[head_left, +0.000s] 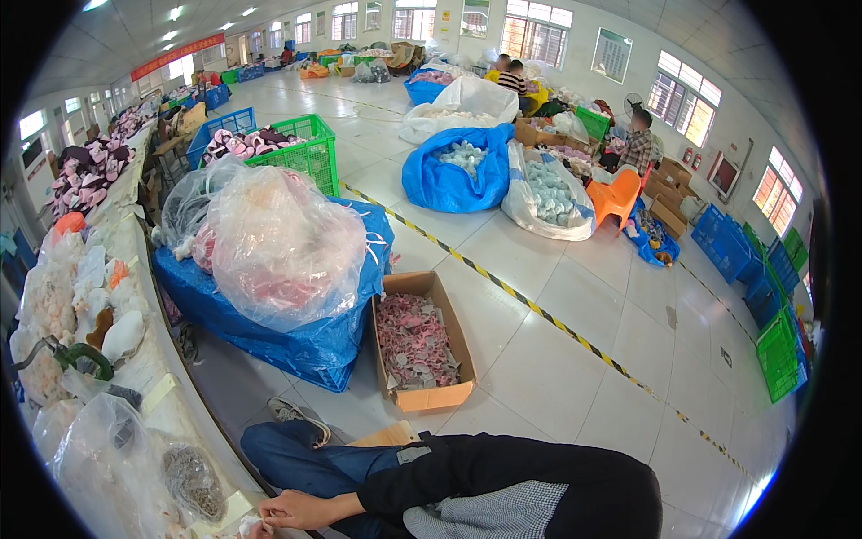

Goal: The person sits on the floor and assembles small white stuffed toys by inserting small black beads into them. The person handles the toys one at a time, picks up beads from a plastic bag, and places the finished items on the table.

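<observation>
Low at the table's edge, my right hand point(301, 509) reaches leftward from a black sleeve, its fingertips pinched together on a small white, soft-looking piece point(249, 524). Only a skin-coloured sliver beside that piece, cut off by the lower rim, may belong to my left hand; its fingers are not readable. Close by on the table lie a clear plastic bag point(103, 458) and a bag of grey-brown bits point(193, 482). Farther up the table are a dark green-handled tool point(76, 357) and a heap of pale fluffy pieces point(54, 305).
An open cardboard box point(462, 377) of pink and grey scraps stands beyond my blue-jeaned leg point(310, 458). Next to it is a blue-wrapped bin point(332, 346) with plastic-covered pink goods. Green crates point(319, 148), filled sacks point(462, 193) and an orange chair point(615, 198) stand farther off; people sit behind.
</observation>
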`<state>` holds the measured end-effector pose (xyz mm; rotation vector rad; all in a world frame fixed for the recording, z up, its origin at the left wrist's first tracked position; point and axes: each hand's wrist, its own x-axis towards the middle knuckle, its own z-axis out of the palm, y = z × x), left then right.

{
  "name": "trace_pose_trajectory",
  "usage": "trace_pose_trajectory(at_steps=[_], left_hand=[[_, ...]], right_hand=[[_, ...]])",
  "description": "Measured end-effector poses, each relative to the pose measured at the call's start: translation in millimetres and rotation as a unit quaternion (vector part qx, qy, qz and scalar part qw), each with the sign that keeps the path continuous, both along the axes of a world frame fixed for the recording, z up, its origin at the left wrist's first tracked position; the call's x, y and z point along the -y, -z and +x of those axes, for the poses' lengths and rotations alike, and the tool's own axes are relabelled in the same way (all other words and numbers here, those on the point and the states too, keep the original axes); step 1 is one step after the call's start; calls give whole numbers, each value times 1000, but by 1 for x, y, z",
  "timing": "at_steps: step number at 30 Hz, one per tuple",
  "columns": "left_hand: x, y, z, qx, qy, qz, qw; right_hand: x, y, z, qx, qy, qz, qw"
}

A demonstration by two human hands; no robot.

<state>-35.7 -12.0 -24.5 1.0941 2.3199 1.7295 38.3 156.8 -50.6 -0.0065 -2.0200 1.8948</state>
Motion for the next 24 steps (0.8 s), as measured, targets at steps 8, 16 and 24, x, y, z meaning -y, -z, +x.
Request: trace_pose_trajectory(at_steps=[8,16,24], left_hand=[[-17,-19,12,53,11,61,997],[-12,-6,6,81,22,69,994],[-11,-5,5,92,17,56,994]], right_hand=[[0,-3,2,-6,6,-8,1000],[2,4,-1,1,3,-2,1000],[3,6,-2,-10,-1,-5,1000]])
